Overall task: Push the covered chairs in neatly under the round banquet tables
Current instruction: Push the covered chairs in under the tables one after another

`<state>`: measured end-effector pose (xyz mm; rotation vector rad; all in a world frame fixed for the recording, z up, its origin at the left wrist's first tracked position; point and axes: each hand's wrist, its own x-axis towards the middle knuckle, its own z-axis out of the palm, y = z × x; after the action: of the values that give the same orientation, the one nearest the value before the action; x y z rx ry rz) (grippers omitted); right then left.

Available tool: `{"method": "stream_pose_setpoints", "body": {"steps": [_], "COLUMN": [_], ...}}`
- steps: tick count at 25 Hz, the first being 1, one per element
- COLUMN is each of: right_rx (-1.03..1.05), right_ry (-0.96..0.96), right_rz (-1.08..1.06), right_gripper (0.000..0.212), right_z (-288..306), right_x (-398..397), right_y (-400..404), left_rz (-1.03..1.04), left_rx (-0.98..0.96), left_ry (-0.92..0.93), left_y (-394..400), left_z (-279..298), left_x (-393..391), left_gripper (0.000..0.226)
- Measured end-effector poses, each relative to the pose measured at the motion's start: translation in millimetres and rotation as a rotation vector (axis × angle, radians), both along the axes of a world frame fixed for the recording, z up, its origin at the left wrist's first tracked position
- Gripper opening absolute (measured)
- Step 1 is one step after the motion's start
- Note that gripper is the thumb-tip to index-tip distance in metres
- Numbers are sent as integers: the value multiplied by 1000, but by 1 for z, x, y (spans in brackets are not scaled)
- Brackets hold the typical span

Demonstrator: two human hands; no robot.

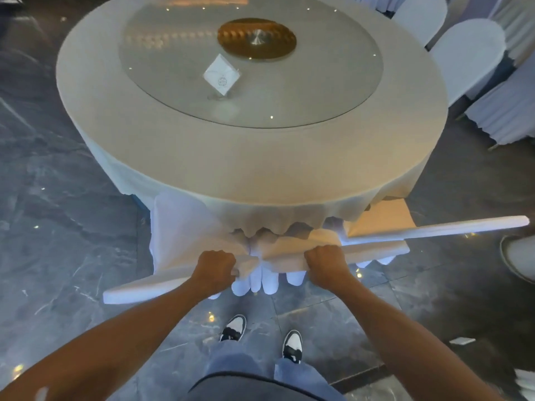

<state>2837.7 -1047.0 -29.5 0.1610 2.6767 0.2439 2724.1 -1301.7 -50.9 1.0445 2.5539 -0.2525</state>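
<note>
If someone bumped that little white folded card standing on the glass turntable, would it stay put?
Probably not. The card looks like thin paper on a slim stand, so it would likely tip. The glass turntable looks smooth, so the card may also slide.

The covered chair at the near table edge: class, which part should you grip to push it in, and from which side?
Grip the covered chair by its backrest's top edge, from behind, as both the left hand and right hand do: it is the nearest firm ridge, facing away from the round table.

Lighting: dim, warm tint on counter (252, 157); cool elsewhere. Pinpoint ceiling-light reflections on glass turntable (333, 91) and glossy floor (58, 227). Wide-angle bowing at edges. Soft focus; corners blurred.
</note>
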Motion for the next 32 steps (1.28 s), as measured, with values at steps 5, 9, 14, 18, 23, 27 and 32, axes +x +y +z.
{"method": "stream_pose_setpoints", "body": {"steps": [5, 9, 14, 18, 23, 27, 32], "right_rx": [-30, -22, 4, 24, 5, -48, -318], "right_ry": [16, 99, 43, 26, 48, 37, 202], "right_rz": [45, 83, 13, 12, 18, 23, 91], "right_gripper": [18, 27, 24, 24, 22, 27, 46], "right_z": [3, -1, 6, 2, 2, 0, 6], "right_x": [2, 19, 6, 5, 4, 7, 31], "right_y": [0, 23, 23, 21, 22, 28, 62], "left_rz": [190, 192, 210, 206, 232, 181, 138], "left_rx": [23, -80, -124, -133, -136, -120, 152], "left_ry": [-42, -16, -14, -13, -22, -35, -244], "left_y": [-11, -24, -18, -24, -21, -11, 67], "left_z": [5, -1, 1, -2, 4, 12, 19], "left_x": [15, 12, 14, 22, 25, 27, 42], "left_gripper": [26, 25, 24, 27, 23, 19, 41]}}
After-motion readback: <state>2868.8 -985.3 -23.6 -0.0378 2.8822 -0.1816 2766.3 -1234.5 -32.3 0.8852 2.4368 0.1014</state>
